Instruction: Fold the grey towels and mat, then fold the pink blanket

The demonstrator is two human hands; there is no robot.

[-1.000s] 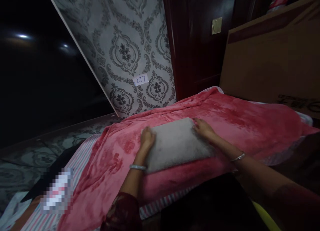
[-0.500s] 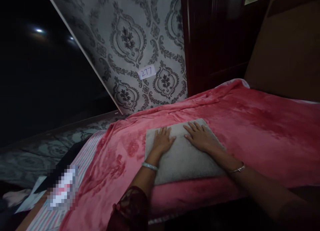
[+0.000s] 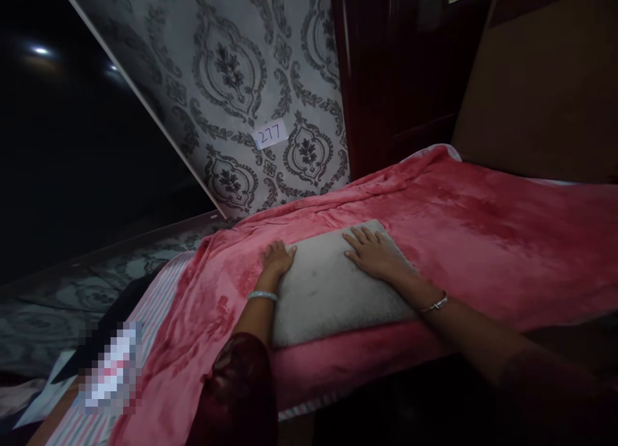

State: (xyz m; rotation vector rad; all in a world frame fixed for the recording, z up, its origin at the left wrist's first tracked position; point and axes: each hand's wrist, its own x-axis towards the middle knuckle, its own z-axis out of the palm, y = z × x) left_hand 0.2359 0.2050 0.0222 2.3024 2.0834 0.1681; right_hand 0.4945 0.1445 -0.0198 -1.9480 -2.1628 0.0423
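A folded grey-white cloth (image 3: 333, 288) lies flat on a pink plush blanket (image 3: 473, 221) that covers the bed. My left hand (image 3: 277, 258) rests on the cloth's far left corner, fingers together and laid flat, a pale bangle on the wrist. My right hand (image 3: 371, 253) lies palm down on the cloth's far right part with the fingers spread. Neither hand holds anything.
A grey patterned wall panel (image 3: 232, 79) with a paper label "277" (image 3: 270, 134) stands behind the bed. Dark wooden furniture (image 3: 391, 79) and a large cardboard box (image 3: 545, 92) stand at the back right. Striped bedding (image 3: 149, 311) shows at the left.
My hands went from gripping the cloth's far corners to lying flat on it. My left hand has since slid outward to the left corner. The view has shifted slightly.
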